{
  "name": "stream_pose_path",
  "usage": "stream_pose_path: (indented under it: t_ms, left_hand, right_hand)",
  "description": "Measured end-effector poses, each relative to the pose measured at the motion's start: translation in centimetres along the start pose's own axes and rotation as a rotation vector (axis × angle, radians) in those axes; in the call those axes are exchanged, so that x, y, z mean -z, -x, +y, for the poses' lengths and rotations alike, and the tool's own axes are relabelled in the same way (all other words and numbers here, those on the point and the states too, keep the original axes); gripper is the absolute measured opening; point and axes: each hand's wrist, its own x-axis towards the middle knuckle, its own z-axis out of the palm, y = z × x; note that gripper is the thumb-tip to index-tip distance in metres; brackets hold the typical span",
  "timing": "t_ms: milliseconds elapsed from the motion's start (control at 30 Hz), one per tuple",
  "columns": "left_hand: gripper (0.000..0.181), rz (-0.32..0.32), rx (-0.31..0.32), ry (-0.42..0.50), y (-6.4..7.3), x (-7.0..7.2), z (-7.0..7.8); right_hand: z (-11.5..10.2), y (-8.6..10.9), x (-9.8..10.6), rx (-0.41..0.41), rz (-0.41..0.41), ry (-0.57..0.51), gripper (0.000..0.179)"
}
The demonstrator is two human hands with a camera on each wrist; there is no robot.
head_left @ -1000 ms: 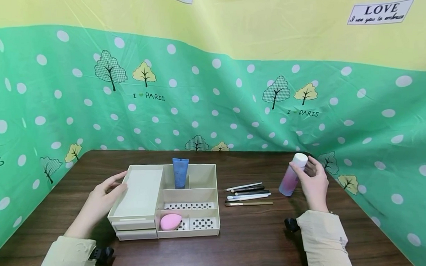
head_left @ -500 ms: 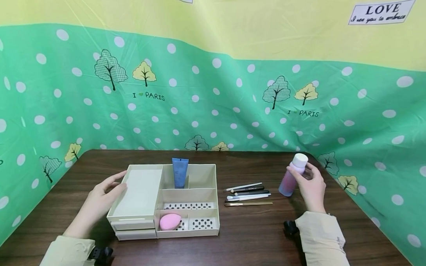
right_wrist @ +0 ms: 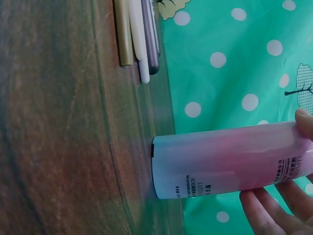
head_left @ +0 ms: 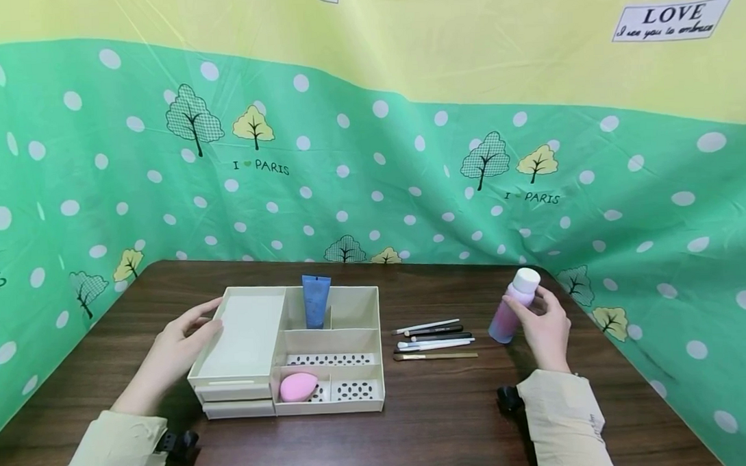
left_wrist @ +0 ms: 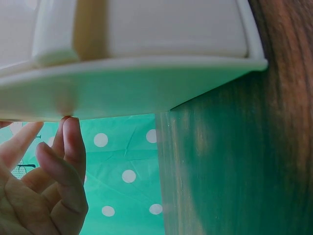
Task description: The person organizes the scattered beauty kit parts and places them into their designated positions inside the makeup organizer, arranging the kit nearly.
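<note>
My right hand (head_left: 547, 328) grips a pink-to-blue bottle (head_left: 510, 313) with a white cap, thumb on one side and fingers on the other, below the cap. In the right wrist view the bottle (right_wrist: 225, 161) has its base at the wooden table's surface. My left hand (head_left: 181, 344) touches the left side of a cream desktop organizer (head_left: 247, 337) with its fingertips. Up close in the left wrist view, those fingers (left_wrist: 75, 147) meet the organizer's side wall (left_wrist: 127, 90). A blue squeeze tube (head_left: 316, 302) stands in a back compartment and a pink makeup sponge (head_left: 299, 387) lies in a front one.
Several makeup brushes (head_left: 435, 339) lie on the dark wooden table (head_left: 441, 422) between organizer and bottle. Two drawers (head_left: 238, 400) face front under the organizer's flat lid. A green and yellow patterned cloth (head_left: 377, 178) hangs behind the table and along its sides.
My right hand has come slightly lower and closed its fingers and thumb round the bottle just below the cap. The left hand and the organizer have stayed in place.
</note>
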Motion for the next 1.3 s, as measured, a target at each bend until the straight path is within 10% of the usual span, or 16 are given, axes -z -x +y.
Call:
stream_pose_path:
  t_ms: [433, 1300]
  left_hand:
    - [0.054, -0.010, 0.004, -0.003, 0.1, 0.1, 0.4]
    - [0.054, 0.000, -0.003, -0.015, 0.0, 0.1, 0.3]
  right_hand:
    - [-0.3, -0.2, 0.1, -0.001, 0.144, 0.036, 0.066]
    - [-4.8, 1.8, 0.1, 0.079, 0.143, -0.166, 0.054]
